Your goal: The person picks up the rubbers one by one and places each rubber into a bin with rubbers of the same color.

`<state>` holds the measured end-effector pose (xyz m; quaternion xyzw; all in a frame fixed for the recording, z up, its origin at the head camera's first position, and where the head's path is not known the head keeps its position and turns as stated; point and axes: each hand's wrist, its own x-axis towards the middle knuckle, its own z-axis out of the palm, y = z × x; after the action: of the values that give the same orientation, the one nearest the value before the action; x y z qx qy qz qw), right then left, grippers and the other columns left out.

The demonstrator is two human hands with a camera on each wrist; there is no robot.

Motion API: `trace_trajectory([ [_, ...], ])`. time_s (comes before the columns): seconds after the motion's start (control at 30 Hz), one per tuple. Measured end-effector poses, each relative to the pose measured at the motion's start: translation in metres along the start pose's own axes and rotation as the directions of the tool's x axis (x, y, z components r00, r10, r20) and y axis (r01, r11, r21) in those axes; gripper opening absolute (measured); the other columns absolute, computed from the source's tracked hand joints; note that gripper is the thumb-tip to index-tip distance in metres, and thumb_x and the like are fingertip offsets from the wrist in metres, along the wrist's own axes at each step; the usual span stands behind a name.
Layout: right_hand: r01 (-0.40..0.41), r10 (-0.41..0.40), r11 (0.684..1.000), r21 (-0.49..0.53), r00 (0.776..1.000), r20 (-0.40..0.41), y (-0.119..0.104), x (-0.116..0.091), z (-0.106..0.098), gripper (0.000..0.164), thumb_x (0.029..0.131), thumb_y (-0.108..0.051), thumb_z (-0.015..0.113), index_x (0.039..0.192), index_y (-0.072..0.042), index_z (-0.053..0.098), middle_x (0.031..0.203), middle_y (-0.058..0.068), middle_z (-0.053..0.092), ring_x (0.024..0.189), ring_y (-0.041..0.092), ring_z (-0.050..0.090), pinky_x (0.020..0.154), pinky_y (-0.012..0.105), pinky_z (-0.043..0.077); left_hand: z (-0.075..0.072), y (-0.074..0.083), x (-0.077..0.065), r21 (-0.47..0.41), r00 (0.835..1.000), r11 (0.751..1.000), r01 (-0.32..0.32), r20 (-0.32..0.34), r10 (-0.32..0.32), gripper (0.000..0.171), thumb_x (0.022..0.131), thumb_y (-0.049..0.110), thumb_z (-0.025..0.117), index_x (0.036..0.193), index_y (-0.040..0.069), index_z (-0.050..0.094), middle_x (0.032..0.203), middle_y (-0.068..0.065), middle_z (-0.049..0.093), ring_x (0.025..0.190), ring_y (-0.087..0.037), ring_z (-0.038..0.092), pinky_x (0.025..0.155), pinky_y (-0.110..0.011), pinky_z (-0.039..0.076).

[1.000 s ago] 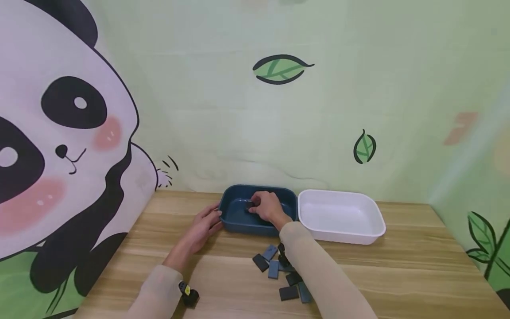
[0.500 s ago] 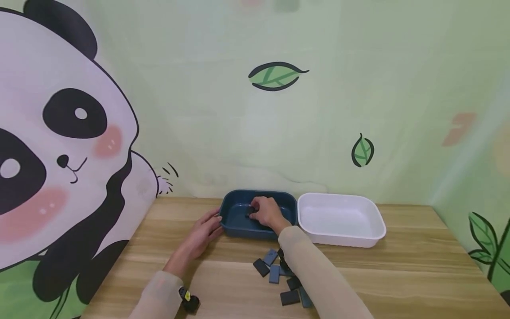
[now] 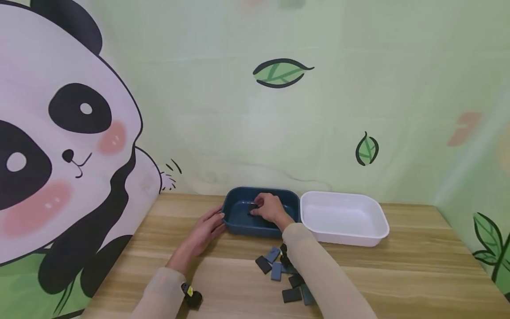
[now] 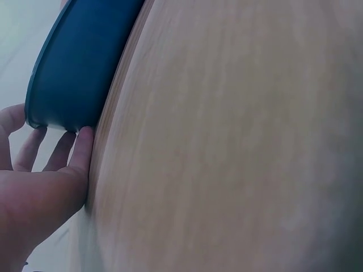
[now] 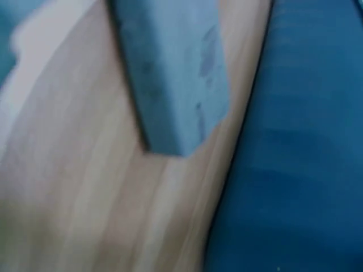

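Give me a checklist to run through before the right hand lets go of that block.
1. Left hand against the blue tub: ok, fingers touch its left end.
2. Right hand within the blue tub's rim: ok.
3. Dark block in the right hand's grip: ok, pinched between thumb and fingers.
4. Dark block down on the tub's floor: cannot tell, the hand partly hides it.
5. White tub out of the right hand's way: ok, it stands to the right.
6. Loose blocks all off the table: not ok, several lie there.
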<state>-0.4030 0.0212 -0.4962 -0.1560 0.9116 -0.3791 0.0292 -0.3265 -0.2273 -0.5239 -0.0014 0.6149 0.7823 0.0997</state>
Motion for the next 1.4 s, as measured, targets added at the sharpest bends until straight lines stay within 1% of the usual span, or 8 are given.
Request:
trace_trajectory([
  [0.13,0.001,-0.001,1.000,0.006,0.999,0.047,-0.003,-0.003,-0.001,0.037,0.092,-0.021,0.084,0.122,-0.002,0.073,0.117,0.011,0.074,0.111,0.028,0.067,0.100,0.044,0.057,-0.002,0.000,-0.002,0.005,1.000,1.000,0.001,-0.014,-0.001,0.056,0.111,0.012,0.053,0.163,0.003,0.036,0.165,-0.020,0.040,0.149,-0.035,0.044,0.119,-0.042,0.044],
  [0.27,0.013,-0.008,0.999,-0.050,0.994,0.106,-0.008,-0.005,-0.010,0.044,0.097,-0.024,0.079,0.132,0.000,0.068,0.128,0.015,0.071,0.121,0.031,0.065,0.107,0.045,0.054,0.002,0.000,-0.001,0.007,1.000,1.000,-0.008,0.011,0.008,0.058,0.111,0.014,0.054,0.164,0.003,0.034,0.167,-0.019,0.038,0.150,-0.033,0.042,0.121,-0.042,0.042],
  [0.4,0.073,-0.045,0.989,-0.125,0.975,0.216,-0.014,-0.009,-0.022,0.058,0.102,-0.031,0.072,0.148,0.000,0.057,0.145,0.018,0.062,0.137,0.033,0.057,0.116,0.046,0.047,0.005,0.001,0.000,-0.001,1.000,1.000,-0.002,0.000,0.002,0.057,0.111,0.013,0.054,0.164,0.003,0.035,0.166,-0.018,0.038,0.150,-0.032,0.042,0.122,-0.043,0.040],
  [0.47,0.124,-0.087,0.982,-0.143,0.967,0.240,-0.017,-0.011,-0.030,0.060,0.103,-0.033,0.070,0.151,-0.001,0.054,0.149,0.018,0.060,0.140,0.034,0.055,0.118,0.046,0.045,0.006,0.001,0.002,0.003,1.000,1.000,-0.001,-0.006,0.001,0.056,0.111,0.013,0.053,0.164,0.003,0.035,0.166,-0.018,0.039,0.149,-0.031,0.043,0.123,-0.043,0.040],
  [0.63,0.252,-0.229,0.961,-0.111,0.955,0.187,-0.021,-0.027,-0.050,0.051,0.102,-0.029,0.072,0.144,-0.001,0.061,0.141,0.016,0.066,0.132,0.031,0.061,0.113,0.045,0.050,0.004,0.000,0.003,0.022,1.000,1.000,-0.004,-0.006,0.005,0.056,0.112,0.014,0.053,0.164,0.003,0.035,0.166,-0.019,0.038,0.149,-0.031,0.043,0.123,-0.043,0.040],
  [0.87,0.394,-0.384,0.915,-0.084,0.916,0.113,-0.020,-0.072,-0.076,0.037,0.100,-0.022,0.076,0.129,-0.001,0.070,0.126,0.015,0.071,0.117,0.031,0.066,0.101,0.049,0.058,0.002,-0.001,0.002,0.006,1.000,1.000,0.013,-0.009,-0.013,0.056,0.111,0.013,0.054,0.164,0.004,0.036,0.166,-0.019,0.039,0.149,-0.031,0.043,0.122,-0.043,0.040],
  [1.17,0.450,-0.432,0.888,-0.097,0.887,0.162,-0.009,-0.130,-0.112,0.033,0.099,-0.021,0.078,0.125,-0.002,0.071,0.122,0.014,0.072,0.111,0.033,0.069,0.096,0.050,0.060,0.004,0.001,-0.002,0.006,1.000,1.000,0.016,-0.006,-0.016,0.056,0.112,0.015,0.053,0.164,0.006,0.036,0.167,-0.018,0.038,0.150,-0.031,0.042,0.123,-0.044,0.040],
  [1.4,0.468,-0.452,0.875,-0.121,0.881,0.141,0.020,-0.162,-0.120,0.026,0.097,-0.014,0.078,0.120,-0.002,0.073,0.114,0.009,0.074,0.106,0.030,0.071,0.091,0.045,0.063,0.004,0.005,-0.001,0.012,1.000,1.000,0.024,0.020,-0.024,0.058,0.112,0.016,0.052,0.165,0.005,0.033,0.169,-0.018,0.035,0.152,-0.032,0.040,0.124,-0.045,0.037],
])
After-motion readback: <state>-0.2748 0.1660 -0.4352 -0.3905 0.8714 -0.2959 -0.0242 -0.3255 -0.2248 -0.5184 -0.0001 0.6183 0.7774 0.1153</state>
